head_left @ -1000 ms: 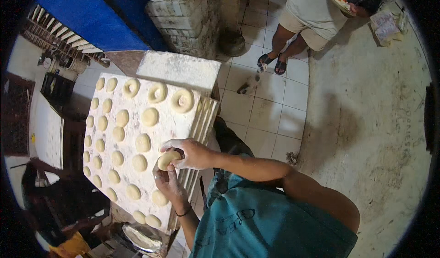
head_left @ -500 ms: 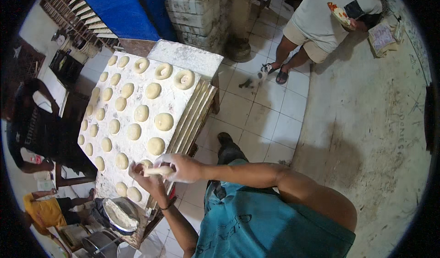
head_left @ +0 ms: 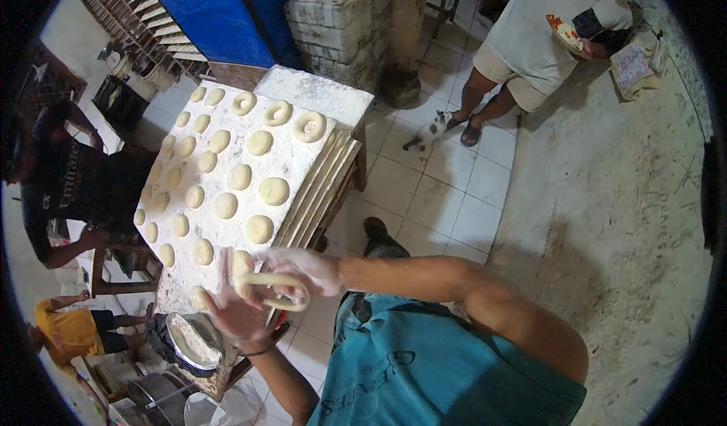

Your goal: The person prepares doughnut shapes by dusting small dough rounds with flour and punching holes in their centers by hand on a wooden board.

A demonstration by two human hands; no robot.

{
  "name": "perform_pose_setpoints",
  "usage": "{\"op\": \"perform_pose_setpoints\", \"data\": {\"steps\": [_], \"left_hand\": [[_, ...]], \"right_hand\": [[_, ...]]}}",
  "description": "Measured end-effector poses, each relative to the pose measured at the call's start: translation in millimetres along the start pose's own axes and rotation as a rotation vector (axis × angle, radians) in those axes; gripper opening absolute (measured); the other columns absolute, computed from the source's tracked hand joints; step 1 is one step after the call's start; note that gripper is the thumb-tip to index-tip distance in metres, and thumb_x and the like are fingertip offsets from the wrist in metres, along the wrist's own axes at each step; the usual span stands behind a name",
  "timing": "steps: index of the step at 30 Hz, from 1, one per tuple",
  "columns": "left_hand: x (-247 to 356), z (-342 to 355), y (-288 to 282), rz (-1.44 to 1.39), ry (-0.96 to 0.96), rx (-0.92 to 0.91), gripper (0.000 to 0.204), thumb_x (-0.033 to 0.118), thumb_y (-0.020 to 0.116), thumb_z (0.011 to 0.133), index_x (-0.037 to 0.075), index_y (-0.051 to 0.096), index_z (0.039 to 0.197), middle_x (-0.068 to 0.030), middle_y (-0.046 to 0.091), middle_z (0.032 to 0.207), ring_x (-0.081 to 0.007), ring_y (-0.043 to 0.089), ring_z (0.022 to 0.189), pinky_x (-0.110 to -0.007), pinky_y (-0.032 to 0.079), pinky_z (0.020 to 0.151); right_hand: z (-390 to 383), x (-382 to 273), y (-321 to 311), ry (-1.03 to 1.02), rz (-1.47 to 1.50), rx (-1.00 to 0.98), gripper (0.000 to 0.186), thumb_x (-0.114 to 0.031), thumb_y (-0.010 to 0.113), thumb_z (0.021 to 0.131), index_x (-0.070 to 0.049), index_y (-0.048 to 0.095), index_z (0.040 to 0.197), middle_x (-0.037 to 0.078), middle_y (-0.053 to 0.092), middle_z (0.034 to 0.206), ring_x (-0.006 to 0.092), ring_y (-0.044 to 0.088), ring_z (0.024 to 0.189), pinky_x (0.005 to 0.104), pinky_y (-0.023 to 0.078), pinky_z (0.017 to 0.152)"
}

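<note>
A pale dough ring [head_left: 301,284] hangs between my hands, above the near edge of a floured board. My right hand [head_left: 314,268], white with flour and slightly blurred, grips its upper side. Below it my left hand [head_left: 241,321] is spread open, thumb and fingers apart, close against the ring. Whether some left fingers pass through the hole is hard to make out. Rows of round dough pieces [head_left: 259,229] lie on the floured board [head_left: 246,165]. Along its far edge sit several ring-shaped ones [head_left: 309,127]. My hands cover part of the nearest pieces.
Stacked boards [head_left: 322,187] lie under the top one. A bowl of flour [head_left: 193,341] stands at the near left corner. People in dark [head_left: 76,176] and yellow [head_left: 67,331] shirts are at left. A person in white [head_left: 556,28] holds a plate, beside a cat [head_left: 430,131].
The dough has gone from a thick, short piece to a wider ring with a visible hole. My left hand has opened out and moved down a little. The view has shifted slightly.
</note>
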State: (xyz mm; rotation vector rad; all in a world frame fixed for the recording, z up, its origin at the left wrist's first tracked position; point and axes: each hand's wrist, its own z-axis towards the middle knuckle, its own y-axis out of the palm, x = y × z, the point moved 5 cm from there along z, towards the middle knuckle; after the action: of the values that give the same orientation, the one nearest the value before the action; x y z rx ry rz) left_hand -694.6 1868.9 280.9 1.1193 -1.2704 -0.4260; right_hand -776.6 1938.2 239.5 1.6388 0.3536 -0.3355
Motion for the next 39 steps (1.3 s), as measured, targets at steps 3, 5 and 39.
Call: {"op": "perform_pose_setpoints", "data": {"steps": [3,5,39], "left_hand": [[1,-16,10,-0.088,0.035,0.325,0.074,0.052,0.033,0.086,0.003,0.008,0.136,-0.0154,0.061,0.074,-0.0204,0.058,0.055,-0.034,0.050,0.048],[-32,-39,-19,0.113,-0.174,0.006,0.071,0.050,0.032,0.087,0.002,0.012,0.135,-0.0155,0.061,0.078,-0.0195,0.057,0.053,-0.029,0.050,0.046],[-76,106,-27,-0.040,-0.717,0.324,0.049,0.035,0.044,0.088,0.010,0.029,0.128,-0.0091,0.055,0.098,-0.0145,0.059,0.075,-0.026,0.049,0.054]], "right_hand": [[-8,-18,7,-0.047,-0.027,-0.079,0.043,-0.027,0.035,0.088,-0.014,0.030,0.129,0.005,0.048,0.069,0.0085,0.048,0.054,0.0219,0.043,0.042],[-23,-47,45,-0.100,0.062,-0.091,0.042,-0.024,0.032,0.090,-0.016,0.027,0.131,0.006,0.050,0.068,0.0095,0.049,0.054,0.0234,0.045,0.045],[-24,-48,-74,-0.138,0.018,0.271,0.024,-0.019,0.037,0.092,-0.007,0.042,0.111,0.005,0.055,0.081,0.0074,0.045,0.047,0.0216,0.041,0.044]]}}
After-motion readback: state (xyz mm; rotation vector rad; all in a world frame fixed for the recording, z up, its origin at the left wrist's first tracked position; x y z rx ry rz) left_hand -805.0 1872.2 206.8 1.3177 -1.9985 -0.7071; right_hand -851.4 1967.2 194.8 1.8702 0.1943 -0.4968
